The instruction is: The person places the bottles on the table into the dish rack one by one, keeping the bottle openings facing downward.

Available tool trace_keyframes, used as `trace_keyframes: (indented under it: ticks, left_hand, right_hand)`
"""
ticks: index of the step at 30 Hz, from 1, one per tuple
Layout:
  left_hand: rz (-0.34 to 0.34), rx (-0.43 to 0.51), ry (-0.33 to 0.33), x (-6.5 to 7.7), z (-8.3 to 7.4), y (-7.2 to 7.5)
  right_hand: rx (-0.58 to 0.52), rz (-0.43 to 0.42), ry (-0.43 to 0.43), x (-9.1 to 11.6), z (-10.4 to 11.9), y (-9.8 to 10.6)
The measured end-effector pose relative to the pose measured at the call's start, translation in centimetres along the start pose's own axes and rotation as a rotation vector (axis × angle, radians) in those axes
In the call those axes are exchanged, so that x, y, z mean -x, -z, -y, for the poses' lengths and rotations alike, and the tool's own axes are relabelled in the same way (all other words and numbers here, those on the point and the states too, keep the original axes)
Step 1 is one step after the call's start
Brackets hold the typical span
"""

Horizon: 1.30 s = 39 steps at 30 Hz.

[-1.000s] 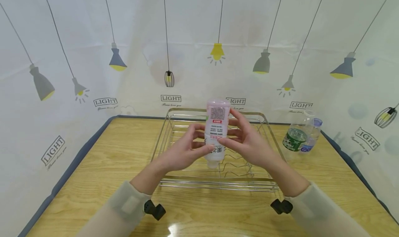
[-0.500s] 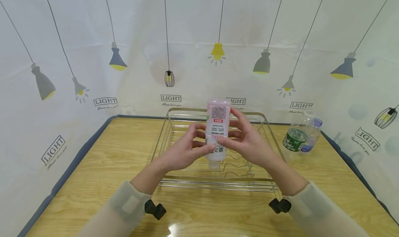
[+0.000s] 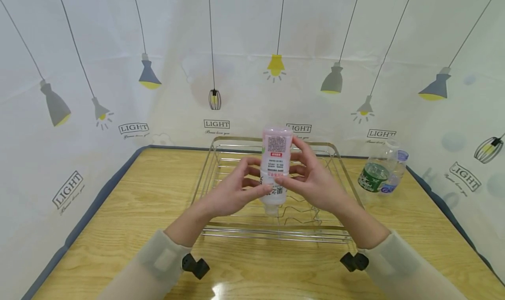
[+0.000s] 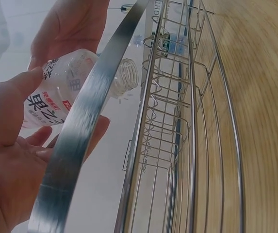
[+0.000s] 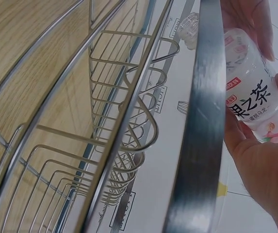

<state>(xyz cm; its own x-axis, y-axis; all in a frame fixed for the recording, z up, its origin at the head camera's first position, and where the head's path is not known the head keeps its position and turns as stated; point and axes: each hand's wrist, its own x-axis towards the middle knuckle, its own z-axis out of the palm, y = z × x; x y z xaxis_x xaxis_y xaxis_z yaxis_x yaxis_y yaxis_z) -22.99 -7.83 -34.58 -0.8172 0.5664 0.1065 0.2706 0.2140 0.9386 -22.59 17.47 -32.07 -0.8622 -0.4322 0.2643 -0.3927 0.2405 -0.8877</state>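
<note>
A clear plastic bottle [image 3: 276, 164] with a pink and white label is held upside down, its uncapped neck [image 4: 127, 76] pointing down. My left hand [image 3: 232, 188] grips it from the left, thumb across the front and fingers behind. From the right, my right hand [image 3: 315, 177] grips the same bottle, its thumb also on the label. Both hands hold it above a metal wire dish rack [image 3: 236, 226], apart from the wires. In the right wrist view the bottle [image 5: 253, 87] shows behind the rack's flat rim [image 5: 197, 121], which hides part of it.
Two more clear bottles stand together on the wooden table [image 3: 130, 212] at the right: one with a green label [image 3: 373, 176], one with a purple cap [image 3: 401, 155]. A white curtain [image 3: 244, 28] printed with lamps hangs behind and around the table.
The bottle has shifted very slightly right and down in the head view, still upside down in both hands. Hands and rack otherwise look the same.
</note>
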Motion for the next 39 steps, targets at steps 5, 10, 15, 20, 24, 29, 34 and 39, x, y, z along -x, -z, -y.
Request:
trace_keyframes:
  ticks: [5, 10, 15, 20, 24, 29, 34, 39]
  left_hand:
    - [-0.019, -0.027, -0.003, 0.4, 0.0, 0.4]
    - [-0.036, -0.051, 0.011, 1.1, 0.3, 1.0]
    - [-0.062, -0.062, 0.006, 2.2, 0.8, 2.1]
    - [-0.128, -0.071, -0.027, 3.9, 0.9, 3.8]
    - [-0.194, -0.093, -0.046, 5.1, 1.2, 5.3]
    - [-0.244, -0.148, -0.047, 6.3, 2.0, 7.0]
    - [-0.301, -0.221, -0.045, 7.4, 3.0, 8.1]
    - [-0.335, -0.222, -0.008, 8.2, 3.9, 8.7]
  right_hand:
    - [-0.007, -0.004, 0.005, 0.0, 0.0, 0.0]
    - [0.002, -0.007, 0.015, 0.0, -0.1, 0.1]
    - [-0.002, -0.016, 0.014, 0.0, -0.1, 0.2]
    - [-0.002, -0.02, 0.015, 0.0, 0.0, 0.3]
    - [0.0, -0.02, 0.012, -0.1, -0.1, 0.4]
    - [0.01, -0.019, 0.008, -0.2, 0.0, 0.5]
    - [0.017, -0.018, 0.003, -0.2, 0.1, 0.5]
    - [0.026, -0.014, 0.005, -0.3, 0.1, 0.5]
